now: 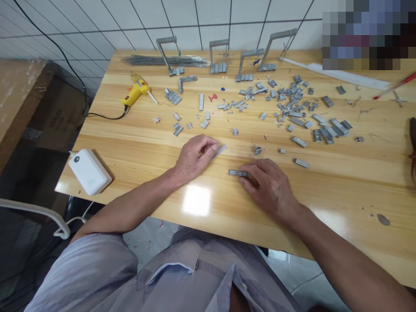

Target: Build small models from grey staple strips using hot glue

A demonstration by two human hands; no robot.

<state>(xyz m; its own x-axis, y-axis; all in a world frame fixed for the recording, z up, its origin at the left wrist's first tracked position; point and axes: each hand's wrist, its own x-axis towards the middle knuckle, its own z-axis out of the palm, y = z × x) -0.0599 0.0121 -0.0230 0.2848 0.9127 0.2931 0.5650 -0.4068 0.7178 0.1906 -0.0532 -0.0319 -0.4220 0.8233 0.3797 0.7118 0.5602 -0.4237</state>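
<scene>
My left hand [196, 158] rests low over the wooden table, thumb and fingers pinching a thin grey metal strip [221, 150] that looks like a staple strip. To its right, my right hand [271, 186] grips the end of a short, dark grey ridged block [237, 173], seemingly several staple strips side by side. The two held pieces are apart. Beyond my hands are a small grey piece [235, 131] and a crumpled bit of metal [258, 150]. A loose grey strip [302, 163] lies to the right.
Small angled metal stands [218, 68] line the back beside a bundle of wires [162, 60]. A yellow glue gun [135, 92] and a white device [89, 171] are on the left. Many grey pieces [292, 97] lie scattered right of centre. Pliers [413, 145] show at the right edge.
</scene>
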